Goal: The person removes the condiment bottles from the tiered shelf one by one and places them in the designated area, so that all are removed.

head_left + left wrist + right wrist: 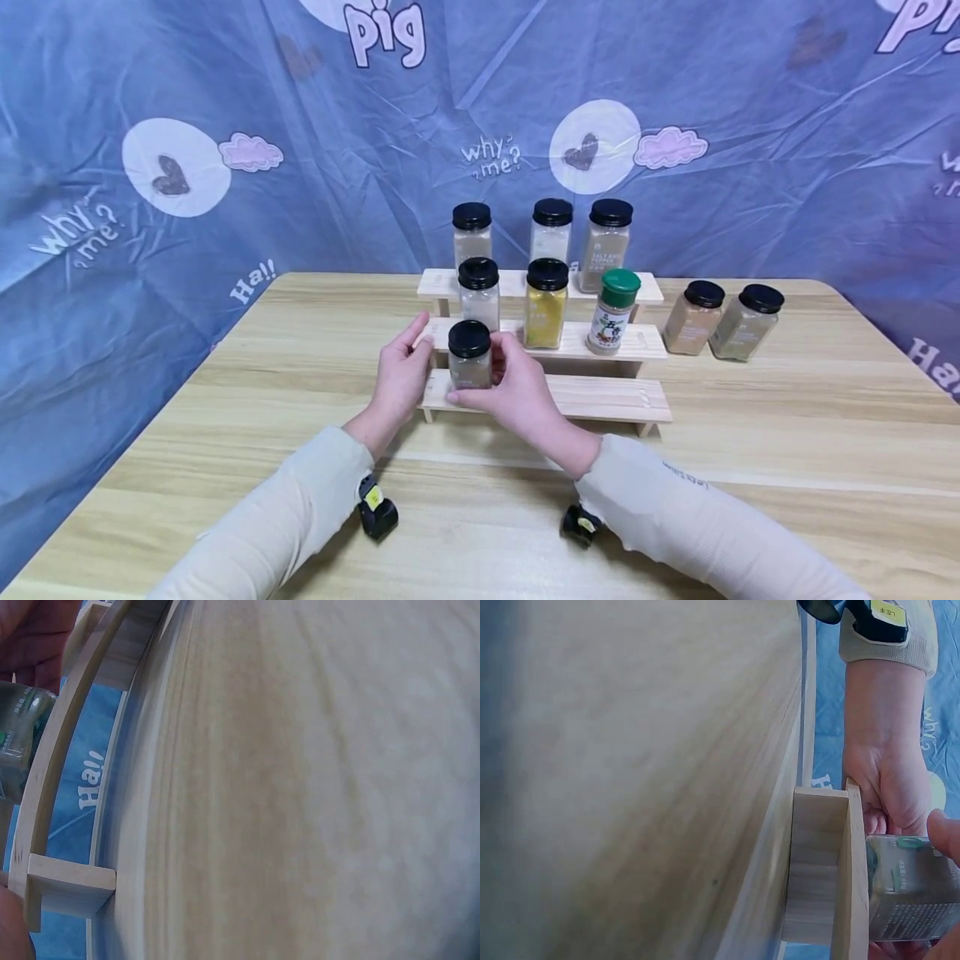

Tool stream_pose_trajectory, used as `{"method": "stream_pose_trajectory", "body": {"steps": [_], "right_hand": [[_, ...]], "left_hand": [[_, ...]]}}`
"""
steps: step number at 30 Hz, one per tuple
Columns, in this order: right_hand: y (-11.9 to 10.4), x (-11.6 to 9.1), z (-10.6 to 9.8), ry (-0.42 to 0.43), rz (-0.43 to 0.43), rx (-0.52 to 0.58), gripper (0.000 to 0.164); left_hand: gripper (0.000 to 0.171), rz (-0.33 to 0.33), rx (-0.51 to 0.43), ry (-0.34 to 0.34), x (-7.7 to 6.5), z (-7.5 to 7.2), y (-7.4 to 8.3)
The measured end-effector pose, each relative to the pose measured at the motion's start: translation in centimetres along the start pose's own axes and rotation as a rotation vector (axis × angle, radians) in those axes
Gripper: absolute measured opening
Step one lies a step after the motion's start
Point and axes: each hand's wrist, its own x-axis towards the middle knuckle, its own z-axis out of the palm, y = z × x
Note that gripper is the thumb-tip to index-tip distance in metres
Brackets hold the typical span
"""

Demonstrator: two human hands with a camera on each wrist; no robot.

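Note:
My right hand grips a square glass spice jar with a black lid and grey-brown powder. The jar is upright at the left part of the lowest step of a pale wooden spice rack, its base right at the board. My left hand holds the rack's left end, thumb and index finger at the middle step's edge. In the right wrist view, the jar sits close against the step, and the left hand's other fingers curl at the rack's end.
The middle step bears a pale-powder jar, a yellow-powder jar and a green-capped bottle. Three black-lidded jars, one whitish, line the top step. Two more jars stand on the table to the right. A blue printed cloth hangs behind.

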Motion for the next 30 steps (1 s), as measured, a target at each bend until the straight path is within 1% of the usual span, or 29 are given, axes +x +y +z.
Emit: {"method": "stream_pose_trajectory", "body": {"steps": [6,12,17,23,30], "right_hand": [[0.28,-0.05,0.11,-0.004,-0.005,-0.006,0.063],[0.32,-0.13,-0.01,-0.012,0.007,0.007,0.063],[0.29,-0.02,-0.10,-0.014,-0.001,0.016,0.063],[0.19,0.06,-0.11,-0.004,-0.012,0.002,0.063],[0.29,0.10,-0.42,0.012,-0.011,0.012,0.064]], "left_hand": [[0.045,0.016,0.007,0.001,0.09,-0.07,-0.15],[0.045,0.021,0.001,0.000,0.02,0.02,-0.24],[0.045,0.024,-0.001,0.003,0.02,0.05,-0.19],[0.045,0.019,0.006,0.003,0.15,-0.02,-0.25],[0.045,0.022,0.018,0.005,0.13,-0.02,-0.29]]}}
